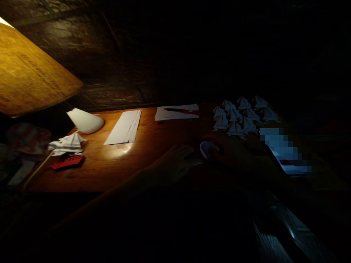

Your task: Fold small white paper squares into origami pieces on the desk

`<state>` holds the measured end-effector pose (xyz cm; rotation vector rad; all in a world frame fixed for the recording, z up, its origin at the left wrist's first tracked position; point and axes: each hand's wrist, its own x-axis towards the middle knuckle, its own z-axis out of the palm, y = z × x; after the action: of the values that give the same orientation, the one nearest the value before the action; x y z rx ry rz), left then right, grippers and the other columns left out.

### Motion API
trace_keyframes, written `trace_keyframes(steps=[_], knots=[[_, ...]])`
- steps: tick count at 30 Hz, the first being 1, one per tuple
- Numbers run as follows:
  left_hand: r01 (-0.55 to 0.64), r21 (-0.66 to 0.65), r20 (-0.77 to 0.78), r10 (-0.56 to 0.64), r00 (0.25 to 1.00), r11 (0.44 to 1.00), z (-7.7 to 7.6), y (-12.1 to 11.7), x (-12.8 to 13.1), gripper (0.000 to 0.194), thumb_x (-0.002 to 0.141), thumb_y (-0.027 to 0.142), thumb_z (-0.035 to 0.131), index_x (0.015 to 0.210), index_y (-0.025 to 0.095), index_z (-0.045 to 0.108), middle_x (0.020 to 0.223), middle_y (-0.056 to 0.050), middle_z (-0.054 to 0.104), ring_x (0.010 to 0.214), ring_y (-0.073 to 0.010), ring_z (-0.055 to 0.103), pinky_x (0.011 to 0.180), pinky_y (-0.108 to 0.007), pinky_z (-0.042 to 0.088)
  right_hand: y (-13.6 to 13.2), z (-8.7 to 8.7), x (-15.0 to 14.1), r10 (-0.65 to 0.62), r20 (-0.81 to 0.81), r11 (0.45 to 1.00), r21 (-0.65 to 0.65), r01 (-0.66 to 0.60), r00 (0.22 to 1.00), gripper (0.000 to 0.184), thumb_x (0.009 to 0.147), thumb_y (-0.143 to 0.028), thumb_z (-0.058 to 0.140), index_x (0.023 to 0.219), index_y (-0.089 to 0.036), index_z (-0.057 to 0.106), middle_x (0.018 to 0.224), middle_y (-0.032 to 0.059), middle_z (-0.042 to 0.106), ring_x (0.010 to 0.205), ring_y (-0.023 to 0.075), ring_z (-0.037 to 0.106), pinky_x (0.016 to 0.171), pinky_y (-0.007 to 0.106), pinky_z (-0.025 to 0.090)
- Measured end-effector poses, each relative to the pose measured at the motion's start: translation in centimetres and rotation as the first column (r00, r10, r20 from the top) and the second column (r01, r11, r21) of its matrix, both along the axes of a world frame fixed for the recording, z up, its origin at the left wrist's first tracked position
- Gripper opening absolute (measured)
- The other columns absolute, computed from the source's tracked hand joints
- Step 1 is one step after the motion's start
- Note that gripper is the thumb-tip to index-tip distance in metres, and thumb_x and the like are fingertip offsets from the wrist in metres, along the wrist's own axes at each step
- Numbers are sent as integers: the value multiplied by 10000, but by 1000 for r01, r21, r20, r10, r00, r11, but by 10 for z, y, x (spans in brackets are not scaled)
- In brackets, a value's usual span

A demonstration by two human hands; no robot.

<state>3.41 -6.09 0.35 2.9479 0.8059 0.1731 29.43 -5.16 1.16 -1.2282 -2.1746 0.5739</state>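
Note:
A small white piece of paper (pixel 208 149), curled over at one end, lies between my hands low over the table. My right hand (pixel 229 151), mostly lost in shadow, is closed on the curled part. My left hand (pixel 179 157) reaches in from the left, its fingertips at the paper's near edge and seemingly pinching it; the dark hides the exact grip. Behind my right hand stand several folded paper boats (pixel 236 115) with peaked tops, grouped together.
On the wooden table (pixel 148 153) lie long paper strips (pixel 124 127) and a paper stack (pixel 161 114) bearing a red-handled knife (pixel 178 110). A lamp with a shade (pixel 35 69) and white base (pixel 86 120), crumpled-looking folded paper (pixel 68 144), a red object (pixel 68 162) and a lit phone (pixel 287 155) flank it.

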Motion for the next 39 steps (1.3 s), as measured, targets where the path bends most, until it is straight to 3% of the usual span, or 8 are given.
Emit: trace_keyframes(steps=[4, 8, 11, 18, 22, 27, 32, 39], knots=[[4, -4, 13, -4, 1000, 1000, -2, 0, 0, 330, 1017, 245, 491, 1307, 255, 649, 1335, -116, 541, 1204, -303, 500, 990, -472, 448, -1, 5, -2, 79, 27, 996, -33, -78, 997, 281, 871, -146, 589, 1080, -223, 761, 1031, 29, 793, 898, 203, 717, 779, 306, 494], [1, -17, 58, 0, 998, 1000, -4, 0, 0, 236, 1023, 234, 484, 1159, 198, 673, 1370, -116, 548, 1221, -293, 508, 989, -472, 456, 0, -2, -3, 86, 23, 991, 97, -88, 996, 262, 810, -94, 622, 983, -220, 773, 1073, 51, 785, 978, 235, 713, 838, 346, 520], [4, -29, 79, -1, 997, 1000, -4, 0, 0, 227, 1025, 236, 474, 1118, 194, 676, 1376, -112, 553, 1217, -290, 513, 978, -471, 463, 2, -12, -2, 108, 31, 985, 131, -111, 994, 311, 813, -63, 607, 1029, -218, 769, 1178, 63, 770, 1052, 250, 713, 890, 376, 540], [-29, -50, 80, 33, 996, 998, 0, -2, 2, 233, 1018, 227, 480, 1152, 194, 667, 1388, -109, 567, 1197, -280, 550, 984, -448, 462, 3, -17, 7, 186, 125, 965, 164, -205, 975, 420, 841, -29, 582, 1167, -223, 760, 1185, 60, 780, 1076, 238, 723, 915, 365, 551], [-28, -16, 113, 29, 993, 999, 2, -3, 4, 319, 998, 191, 493, 1306, 166, 571, 1344, -124, 621, 1265, -280, 548, 1064, -459, 428, 4, -16, 10, 261, 146, 927, 237, -290, 954, 309, 903, -80, 579, 1121, -193, 766, 1164, 90, 779, 1062, 236, 719, 899, 375, 563], [-8, 30, 156, 4, 988, 1000, -1, -4, 3, 308, 1003, 193, 498, 1302, 138, 548, 1314, -135, 643, 1264, -275, 557, 1063, -446, 435, -3, -12, 10, 270, 184, 906, 284, -314, 945, 249, 983, -173, 563, 1155, -179, 743, 1194, 115, 763, 1071, 240, 714, 909, 388, 568], [-19, -42, 174, 26, 984, 999, -1, -4, -1, 218, 1023, 232, 508, 1206, 178, 612, 1354, -106, 619, 1209, -260, 578, 1020, -433, 455, -12, -14, 13, 285, 274, 887, 287, -361, 918, 335, 1001, -183, 558, 1316, -142, 666, 1221, 147, 747, 1061, 251, 714, 913, 399, 579], [-47, -205, 361, 120, 925, 978, -6, 0, -2, 76, 970, 256, 616, 985, 185, 637, 1053, -57, 701, 1016, -210, 637, 916, -389, 488, -16, -17, 13, 289, 299, 854, 348, -386, 909, 333, 991, -125, 547, 1279, -196, 698, 1276, 98, 741, 1131, 249, 677, 952, 409, 586]])
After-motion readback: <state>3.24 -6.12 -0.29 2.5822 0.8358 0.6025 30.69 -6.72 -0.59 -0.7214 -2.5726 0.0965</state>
